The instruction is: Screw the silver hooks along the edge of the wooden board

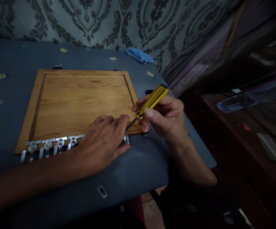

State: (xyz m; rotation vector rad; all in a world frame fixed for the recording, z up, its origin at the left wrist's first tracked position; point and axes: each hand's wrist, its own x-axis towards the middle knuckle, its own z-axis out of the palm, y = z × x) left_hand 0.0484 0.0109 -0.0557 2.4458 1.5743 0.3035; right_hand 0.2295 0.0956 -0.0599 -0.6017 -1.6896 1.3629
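A framed wooden board lies flat on the blue-covered table. Along its near edge runs a metal hook rack with several hooks hanging past the wood. My left hand presses over the right part of the rack, its fingers curled and hiding much of the metal there. In my right hand is a yellow and black screwdriver, held tilted between thumb and fingers. Its shaft slopes down to the left, ending beside my left fingertips near the rack's right end. Whatever its tip touches is hidden.
The table carries a printed blue cover. At its back lies a crumpled blue cloth, near the patterned wall. To the right stands a dark reddish surface with a clear plastic item and a white object.
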